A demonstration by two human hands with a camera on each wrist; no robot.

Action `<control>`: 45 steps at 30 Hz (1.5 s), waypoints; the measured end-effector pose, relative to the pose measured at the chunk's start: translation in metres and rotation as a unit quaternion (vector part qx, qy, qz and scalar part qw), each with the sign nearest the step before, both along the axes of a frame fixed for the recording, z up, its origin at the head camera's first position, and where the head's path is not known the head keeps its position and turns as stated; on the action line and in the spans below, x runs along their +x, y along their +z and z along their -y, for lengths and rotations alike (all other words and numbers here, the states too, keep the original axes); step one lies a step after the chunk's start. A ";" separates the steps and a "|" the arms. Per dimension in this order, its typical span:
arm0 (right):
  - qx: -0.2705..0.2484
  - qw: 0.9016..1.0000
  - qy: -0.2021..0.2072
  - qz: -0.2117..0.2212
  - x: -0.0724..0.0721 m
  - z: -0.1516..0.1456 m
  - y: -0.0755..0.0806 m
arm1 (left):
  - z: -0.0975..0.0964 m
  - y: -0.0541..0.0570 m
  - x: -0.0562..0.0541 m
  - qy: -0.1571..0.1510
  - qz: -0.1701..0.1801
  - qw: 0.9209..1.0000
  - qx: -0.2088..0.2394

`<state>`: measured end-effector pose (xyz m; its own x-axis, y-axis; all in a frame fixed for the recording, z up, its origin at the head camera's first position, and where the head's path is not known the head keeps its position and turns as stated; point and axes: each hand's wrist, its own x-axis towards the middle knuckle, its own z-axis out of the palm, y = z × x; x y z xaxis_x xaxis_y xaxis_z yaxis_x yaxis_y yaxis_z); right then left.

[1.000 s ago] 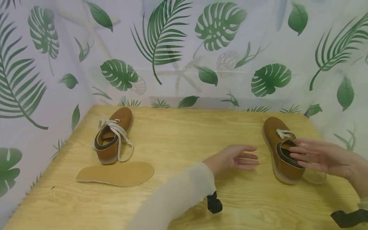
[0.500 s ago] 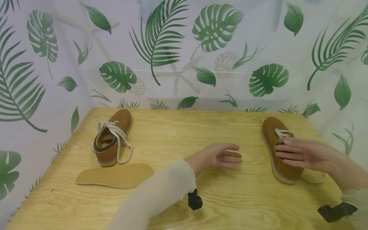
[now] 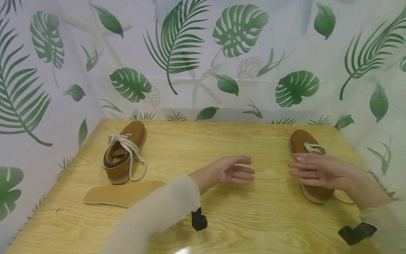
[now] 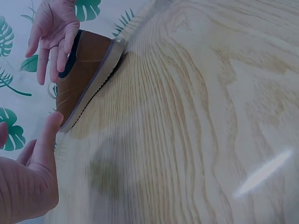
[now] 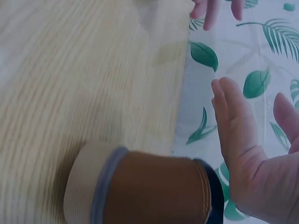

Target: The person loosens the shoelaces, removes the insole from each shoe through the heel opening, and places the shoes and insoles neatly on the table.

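Over the middle of the table, my left hand [image 3: 234, 171] hovers with its fingers stretched to the right and nothing in it. Facing it, my right hand [image 3: 326, 173] is held above a brown shoe [image 3: 299, 139] with white laces, its fingers pointing left. It hides the shoe's opening in the head view. In the right wrist view the heel of that shoe [image 5: 154, 186] stands below the right hand [image 5: 247, 149], a gap between them. A second brown shoe [image 3: 118, 173], its pale lace hanging loose, stands at the left. Before it lies a tan insole [image 3: 117, 195], partly covered by the left sleeve.
The wooden table [image 3: 203, 141] carries both shoes and the insole. A white cloth [image 3: 190, 95] printed with green leaves rises behind it and along both sides. Each wrist wears a black strap mount [image 3: 199, 220].
Both hands have shifted left. The left hand has drawn away from the right shoe toward the middle, and its sleeve now covers part of the insole. The shoes stay in place.
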<state>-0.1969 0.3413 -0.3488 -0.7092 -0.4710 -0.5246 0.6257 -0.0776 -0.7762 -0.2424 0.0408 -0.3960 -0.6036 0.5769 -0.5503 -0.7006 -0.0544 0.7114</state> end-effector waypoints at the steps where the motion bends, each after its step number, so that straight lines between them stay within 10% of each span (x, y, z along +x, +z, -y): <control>1: 0.003 1.000 0.000 -0.001 0.001 0.002 -0.001 | 0.002 0.000 0.000 -0.002 -0.001 1.000 -0.001; 45: 0.049 0.999 -0.006 0.012 -0.018 0.070 -0.012 | 0.134 0.018 -0.014 0.035 -0.027 0.998 -0.046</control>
<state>-0.2144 0.2709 -0.3612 -0.7009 -0.4086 -0.5846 0.6438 -0.0096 -0.7652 -0.2564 -0.0930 -0.3777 -0.6710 0.4808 -0.5645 -0.6583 -0.0359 0.7519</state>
